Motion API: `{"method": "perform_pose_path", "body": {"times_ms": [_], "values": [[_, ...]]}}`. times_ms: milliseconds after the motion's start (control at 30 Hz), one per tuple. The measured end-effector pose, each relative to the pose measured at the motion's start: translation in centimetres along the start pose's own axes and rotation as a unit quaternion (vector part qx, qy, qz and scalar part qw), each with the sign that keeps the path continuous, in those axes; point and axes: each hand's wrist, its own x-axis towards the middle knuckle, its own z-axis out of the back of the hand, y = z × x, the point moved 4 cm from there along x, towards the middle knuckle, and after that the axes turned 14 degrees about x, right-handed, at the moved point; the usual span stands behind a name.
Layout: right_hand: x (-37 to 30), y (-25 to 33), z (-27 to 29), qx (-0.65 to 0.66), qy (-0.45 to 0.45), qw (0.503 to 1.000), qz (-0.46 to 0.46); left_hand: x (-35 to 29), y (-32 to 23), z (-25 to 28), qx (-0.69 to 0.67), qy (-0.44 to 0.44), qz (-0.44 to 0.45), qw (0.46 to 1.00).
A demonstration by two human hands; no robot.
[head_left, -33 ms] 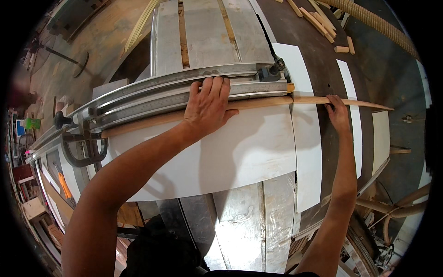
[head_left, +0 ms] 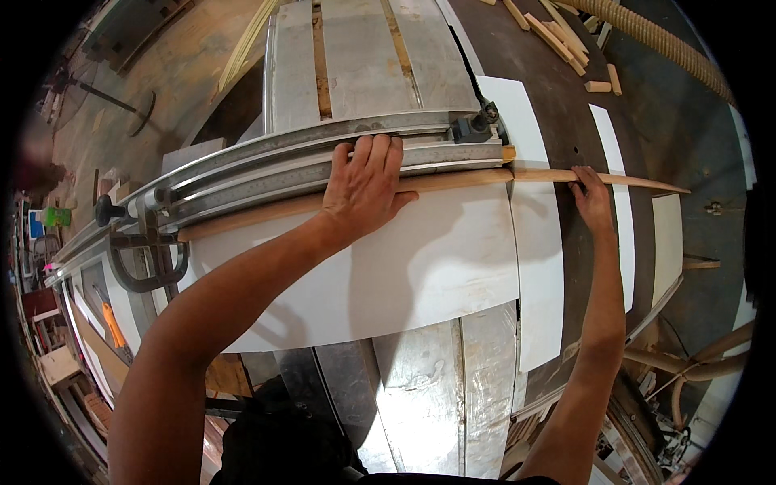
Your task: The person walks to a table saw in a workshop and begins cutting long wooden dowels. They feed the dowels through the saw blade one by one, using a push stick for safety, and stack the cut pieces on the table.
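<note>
Wood strip (head_left: 453, 181) lying along fence (head_left: 279, 183), long axis running 9 to 3 o'clock, tip pointing at 3, left hand (head_left: 362, 187) half-curling over fence, hold unclear, right hand (head_left: 594, 199) pinching strip

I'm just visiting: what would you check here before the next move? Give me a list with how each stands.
1. Long, tapered, light-brown wooden strip lies alongside the long grey metal fence: ok.
2. Left hand lies over both strip and fence: ok.
3. Right hand is at the strip's narrow part, beyond the fence's right end: ok.
4. Strip's thin right tip rests on something: cannot tell.
5. Orange-handled tool at far left lies apart from both hands: ok.
6. What is under the strip, where the large flat white panel ends at right: cannot tell; the strip covers it.
</note>
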Motion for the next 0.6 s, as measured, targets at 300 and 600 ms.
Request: {"method": "perform_pose_path", "body": {"times_ms": [300, 600], "values": [[0.09, -0.08, -0.41, -0.011, -0.016, 0.999, 0.046, 0.33, 0.03, -0.28, -0.025, 0.039, 0.016, 0.999], [-0.51, -0.67, 0.23, 0.006, 0.009, 1.000, 0.021, 0.17, -0.18, -0.10, -0.042, 0.011, 0.024, 0.999]]}}
